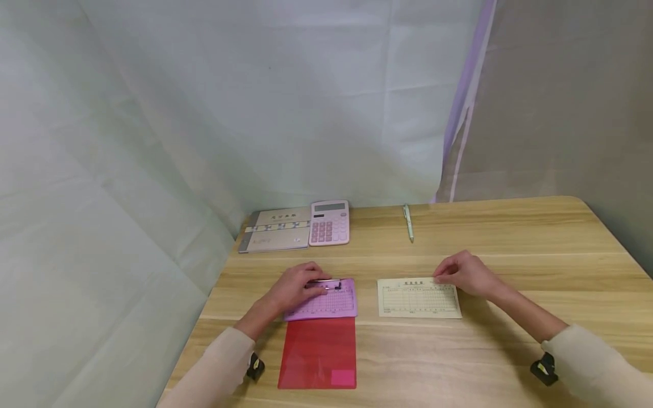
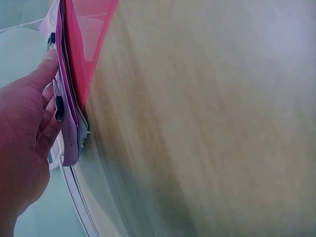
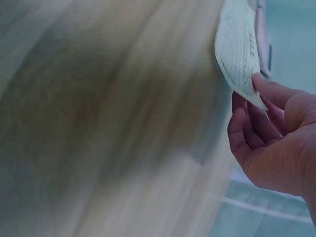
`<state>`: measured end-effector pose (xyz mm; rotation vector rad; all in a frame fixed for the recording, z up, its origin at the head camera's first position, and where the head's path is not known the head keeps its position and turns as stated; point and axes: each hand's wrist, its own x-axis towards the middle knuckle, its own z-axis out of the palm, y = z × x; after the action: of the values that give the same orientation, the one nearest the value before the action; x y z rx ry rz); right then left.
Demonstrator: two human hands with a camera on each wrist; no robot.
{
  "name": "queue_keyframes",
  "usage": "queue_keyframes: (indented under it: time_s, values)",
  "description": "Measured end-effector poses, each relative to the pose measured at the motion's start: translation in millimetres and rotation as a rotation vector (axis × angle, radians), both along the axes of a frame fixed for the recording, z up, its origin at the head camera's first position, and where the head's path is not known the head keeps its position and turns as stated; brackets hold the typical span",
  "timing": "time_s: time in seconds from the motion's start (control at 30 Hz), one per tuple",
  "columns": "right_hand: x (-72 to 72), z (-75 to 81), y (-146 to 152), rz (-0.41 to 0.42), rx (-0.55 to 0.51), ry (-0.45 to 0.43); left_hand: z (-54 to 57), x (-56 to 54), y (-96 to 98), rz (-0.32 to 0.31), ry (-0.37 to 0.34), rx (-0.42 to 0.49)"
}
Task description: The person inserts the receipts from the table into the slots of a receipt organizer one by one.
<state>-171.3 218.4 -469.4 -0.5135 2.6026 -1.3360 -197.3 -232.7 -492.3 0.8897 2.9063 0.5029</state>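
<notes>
My left hand [image 1: 296,289] is at the top of a purple printed form pad [image 1: 334,306], its thumb and fingers on either side of a metal clip [image 2: 59,106] with black ends. Beneath the pad lies a red see-through plastic sheet [image 1: 317,351] with a pink patch in one corner. To the right, a cream printed form slip [image 1: 418,300] has its top right corner pinched between thumb and fingers of my right hand [image 1: 469,275]. In the right wrist view the slip bends and its near corner is off the wooden table.
A pink calculator [image 1: 329,222] stands at the back left, beside a booklet [image 1: 278,229] with a patterned band. A pale green pen [image 1: 408,222] lies near the table's back edge. White cloth [image 1: 306,102] hangs behind the wooden table [image 1: 535,243].
</notes>
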Motion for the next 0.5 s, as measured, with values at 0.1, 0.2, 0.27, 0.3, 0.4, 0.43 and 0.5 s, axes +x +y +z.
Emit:
queue_keyframes:
  time_s: [0.1,0.2,0.27,0.3,0.4,0.43,0.5]
  values:
    - [-0.1,-7.4,-5,-0.004,0.025,0.048,-0.1,0.3,0.4,0.011,-0.01,-0.001]
    - [0.7,-8.7,-6,-0.032,0.037,0.059,0.5,0.7,0.7,0.02,-0.022,-0.004]
    - [1.4,-7.2,-4,-0.061,0.04,0.057,0.9,1.0,0.9,0.024,-0.03,-0.006]
    - [1.6,-6.2,-2,-0.077,0.037,0.053,0.9,0.9,0.9,0.023,-0.03,-0.009]
    - [3.6,-3.7,4,-0.115,0.018,0.026,0.8,0.6,0.8,0.016,-0.024,-0.01]
    - [4.9,-2.7,6,-0.123,0.01,0.015,0.7,0.6,0.7,0.014,-0.02,-0.009]
    - [7.9,-1.9,11,-0.126,-0.002,-0.008,0.3,0.4,0.3,0.012,-0.015,-0.007]
